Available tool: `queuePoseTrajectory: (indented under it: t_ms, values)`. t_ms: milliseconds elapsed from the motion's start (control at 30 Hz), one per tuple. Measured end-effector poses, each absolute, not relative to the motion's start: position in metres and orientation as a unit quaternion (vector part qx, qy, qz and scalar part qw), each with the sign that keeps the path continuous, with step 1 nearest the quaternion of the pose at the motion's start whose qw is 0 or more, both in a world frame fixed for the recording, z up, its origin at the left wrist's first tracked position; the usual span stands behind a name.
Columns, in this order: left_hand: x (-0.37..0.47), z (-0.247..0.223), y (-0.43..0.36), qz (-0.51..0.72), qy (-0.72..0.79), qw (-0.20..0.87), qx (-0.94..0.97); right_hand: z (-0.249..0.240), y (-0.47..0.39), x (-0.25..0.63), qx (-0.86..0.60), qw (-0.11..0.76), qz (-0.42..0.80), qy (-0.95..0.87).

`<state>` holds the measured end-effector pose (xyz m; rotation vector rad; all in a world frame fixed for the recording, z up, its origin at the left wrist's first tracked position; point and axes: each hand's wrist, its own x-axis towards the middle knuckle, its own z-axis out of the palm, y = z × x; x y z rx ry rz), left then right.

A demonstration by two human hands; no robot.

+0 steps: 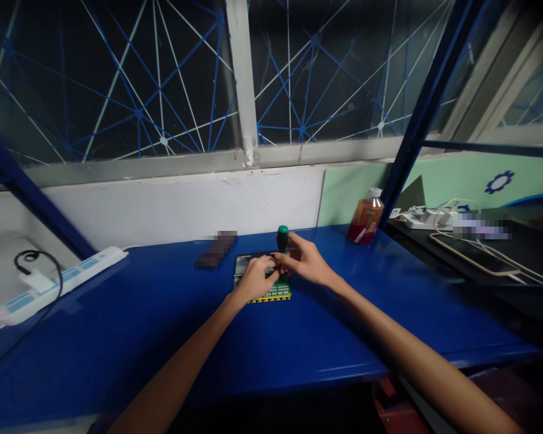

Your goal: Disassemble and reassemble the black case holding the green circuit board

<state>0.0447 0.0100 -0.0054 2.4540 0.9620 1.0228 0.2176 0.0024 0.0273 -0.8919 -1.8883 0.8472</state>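
Note:
A screwdriver [283, 239] with a black handle and a green cap stands nearly upright over a small flat case [280, 292]. My right hand [311, 260] is closed around the lower handle from the right; the tip is hidden. The case has a green inside with rows of small grey pieces, a yellow front edge and a dark grey back part. My left hand [254, 278] reaches over it from the left, its fingers bent together beside the screwdriver's lower end. Whatever those fingertips pinch is too small to make out.
Behind the case to the left lies a dark, blurred flat object [217, 250]. A drink bottle [365, 217] stands at the blue table's [163, 337] back right. A white power strip [63, 286] with a black cable is on the left. A phone [475, 254] and cables lie right.

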Motion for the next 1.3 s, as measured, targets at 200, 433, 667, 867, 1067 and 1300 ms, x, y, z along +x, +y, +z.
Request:
queuePoseTrajectory:
  t_ms: [200,433,667,867,1067,1300]
  values:
    - [0.0454,-0.0056,0.0105,0.358,0.346,0.169,0.851,0.0265,0.0031,0.2181,-0.363,0.445,0.345,-0.742]
    - [0.0426,-0.001,0.0102,0.33,0.358,0.133,0.863,0.0287,0.0004,0.2167,-0.345,0.439,0.367,-0.744]
    - [0.0432,-0.0019,0.0093,0.338,0.365,0.133,0.857,0.0284,0.001,0.2182,-0.338,0.44,0.39,-0.735]
    - [0.0434,0.0013,0.0065,0.339,0.347,0.15,0.862,0.0261,0.0016,0.2183,-0.338,0.438,0.39,-0.736]
    - [0.0435,-0.0041,0.008,0.363,0.352,0.139,0.851,0.023,0.0032,0.2172,-0.355,0.424,0.358,-0.752]
    - [0.0443,-0.0076,0.0101,0.361,0.341,0.138,0.857,0.023,0.0066,0.2187,-0.351,0.427,0.355,-0.754]
